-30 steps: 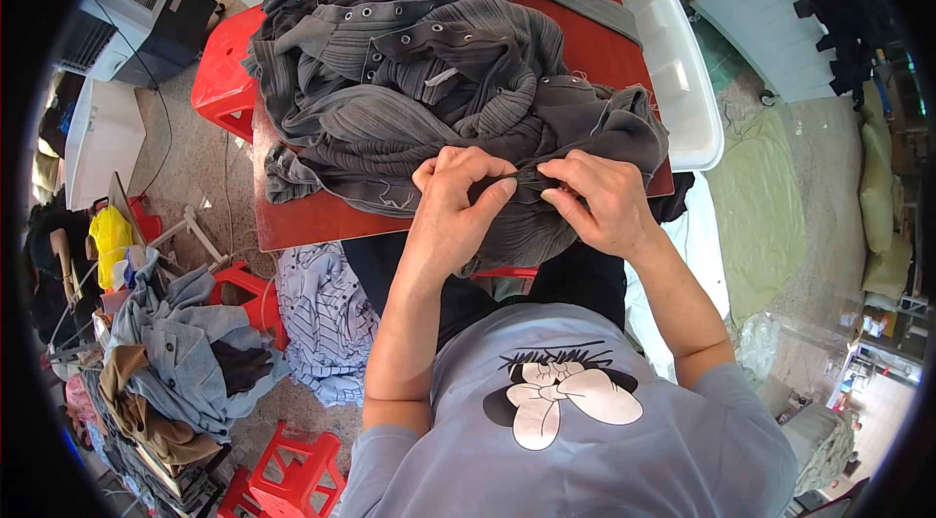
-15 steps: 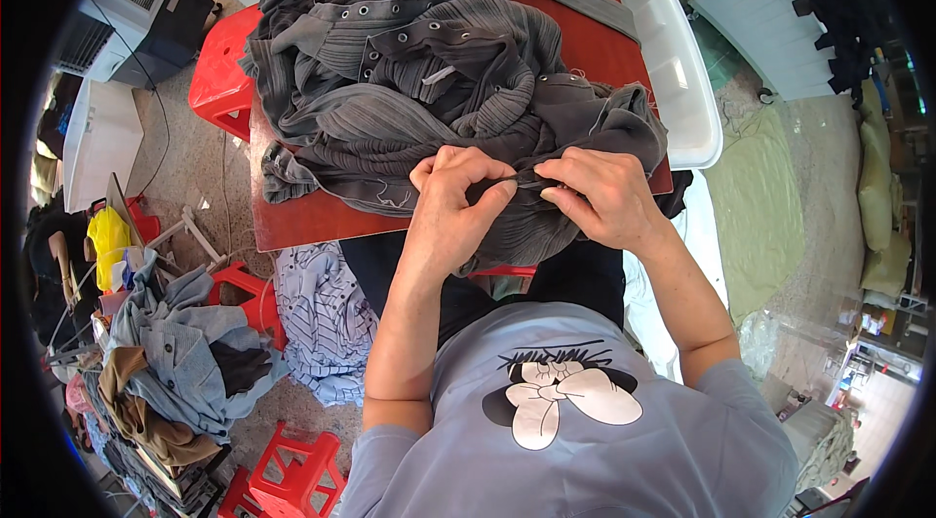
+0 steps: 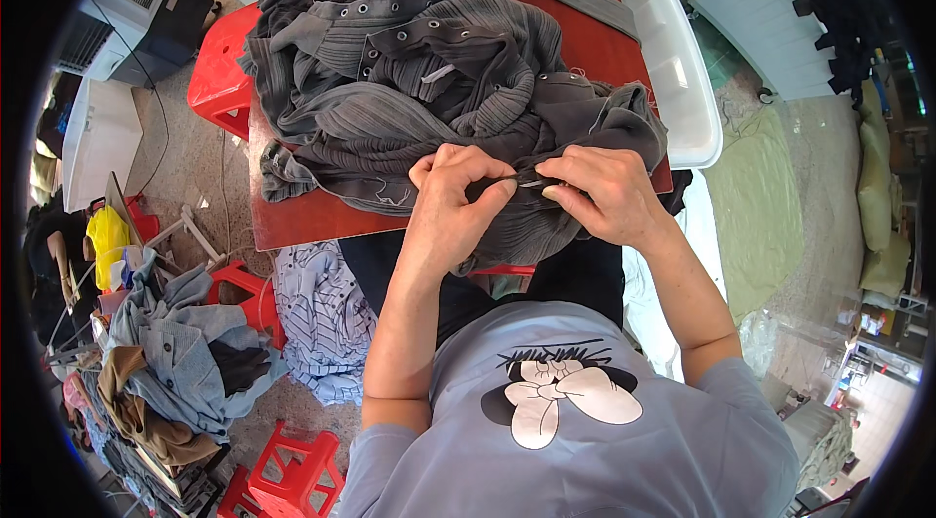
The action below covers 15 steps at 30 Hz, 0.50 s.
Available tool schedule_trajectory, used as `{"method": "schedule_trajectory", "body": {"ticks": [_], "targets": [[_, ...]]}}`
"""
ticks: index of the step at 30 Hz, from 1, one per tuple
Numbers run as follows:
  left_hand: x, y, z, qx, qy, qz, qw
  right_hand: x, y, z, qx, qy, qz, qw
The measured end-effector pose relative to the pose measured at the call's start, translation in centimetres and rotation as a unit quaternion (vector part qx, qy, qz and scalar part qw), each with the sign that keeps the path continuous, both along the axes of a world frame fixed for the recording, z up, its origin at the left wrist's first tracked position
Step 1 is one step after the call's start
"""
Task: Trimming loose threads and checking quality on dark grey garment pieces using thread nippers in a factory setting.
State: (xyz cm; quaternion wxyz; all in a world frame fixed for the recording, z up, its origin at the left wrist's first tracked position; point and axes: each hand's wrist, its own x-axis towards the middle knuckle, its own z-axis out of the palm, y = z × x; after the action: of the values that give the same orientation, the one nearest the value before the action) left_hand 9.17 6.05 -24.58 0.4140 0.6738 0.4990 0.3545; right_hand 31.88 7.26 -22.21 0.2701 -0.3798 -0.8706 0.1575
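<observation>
The left hand point(image 3: 463, 185) had loose pale threads point(image 3: 395, 194) just to its left, on a dark grey ribbed garment point(image 3: 522, 240); its thumb and forefinger were drawn into a narrow pinch on a fold of that garment, which lay bunched beneath and between both hands, hung over the near edge of the red table point(image 3: 336, 221), and merged beyond them into a heap; farther off, beyond the left hand, a strip with metal eyelets point(image 3: 435, 24) crossed the heap, though whether it belonged to the pinched piece could not be told.

Between the hands the cloth looked soft and limp, likely stretchy across its ribs and hard to harm, though snagging seemed possible; the bulk probably dragged with some weight, so the firmer gathered fold beside the left fingertips seemed the best hold, better than any stray thread.

The right hand point(image 3: 602, 189) was narrow too, thumb and forefinger close together, with a thin pale sliver point(image 3: 530, 184) just left of them; whether they gripped it or the cloth could not be told; beyond the right hand, off to its right, stood a white tub point(image 3: 682, 70).
</observation>
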Motion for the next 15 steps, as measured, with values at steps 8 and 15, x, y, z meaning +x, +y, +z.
{"method": "schedule_trajectory", "body": {"ticks": [8, 15], "targets": [[-0.14, 0.21, -0.31, -0.005, -0.012, -0.005, 1.000, 0.27, 0.13, 0.17, -0.016, 0.008, 0.005, 1.000], [-0.03, 0.21, -0.26, 0.004, -0.002, 0.000, 1.000, 0.13, 0.30, -0.07, -0.015, 0.009, 0.013, 1.000]]}}
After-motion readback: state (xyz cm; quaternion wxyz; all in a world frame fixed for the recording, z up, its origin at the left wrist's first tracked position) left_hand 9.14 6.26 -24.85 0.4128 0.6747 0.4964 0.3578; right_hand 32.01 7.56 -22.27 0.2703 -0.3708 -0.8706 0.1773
